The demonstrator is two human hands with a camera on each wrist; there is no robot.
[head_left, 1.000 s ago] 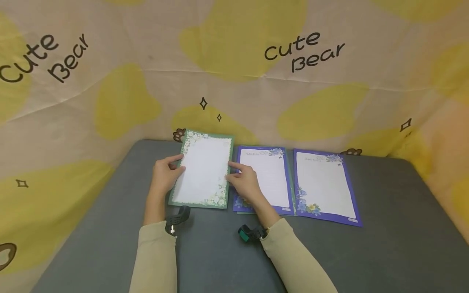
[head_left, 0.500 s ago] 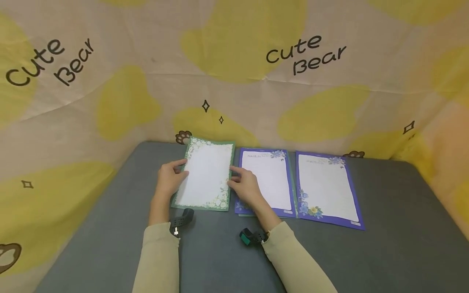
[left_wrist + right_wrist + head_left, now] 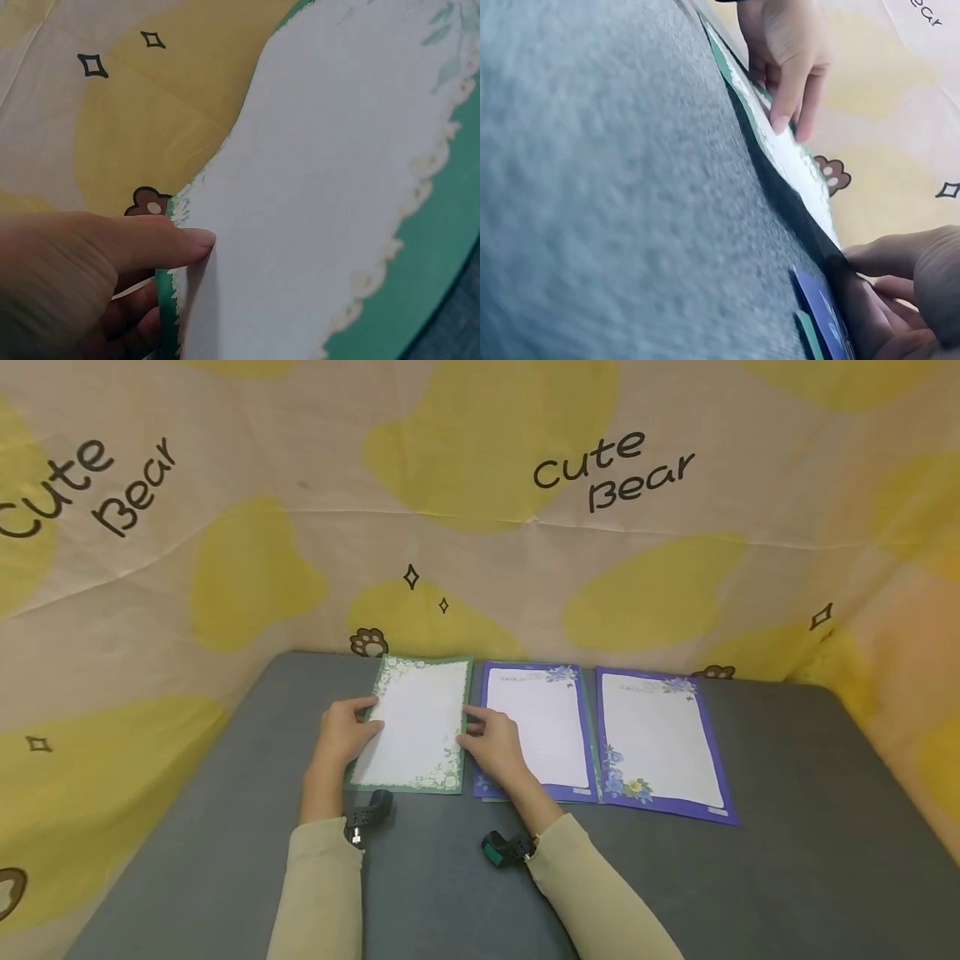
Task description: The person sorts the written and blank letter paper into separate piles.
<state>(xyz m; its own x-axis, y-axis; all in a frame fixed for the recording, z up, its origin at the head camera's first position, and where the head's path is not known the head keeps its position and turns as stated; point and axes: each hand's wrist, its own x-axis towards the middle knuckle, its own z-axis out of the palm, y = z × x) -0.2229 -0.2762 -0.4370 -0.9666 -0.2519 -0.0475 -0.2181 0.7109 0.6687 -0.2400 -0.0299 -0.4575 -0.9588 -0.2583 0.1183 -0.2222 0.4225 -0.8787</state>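
Observation:
A sheet of white letter paper with a green flowered border lies between both hands at the left of the row. My left hand pinches its left edge, thumb on the printed face; the left wrist view shows fingers behind the border. At the opposite edge my right hand holds the paper between thumb and fingers. From the right wrist view, the near side of the sheet stands slightly off the table above a dark shadow. Close to the right hand lies a purple-bordered sheet with blue flowers, partly covered by that hand.
Another purple-bordered sheet lies at the right end of the row. Green edges peek out from under the middle sheet. The grey table meets a yellow and cream cloth printed "Cute Bear" behind it. Each wrist wears a dark band.
The green-bordered sheet has come down toward the table, its far edge dropping lower in view. Both hands have kept their hold and lowered with it. The purple sheets have stayed in place.

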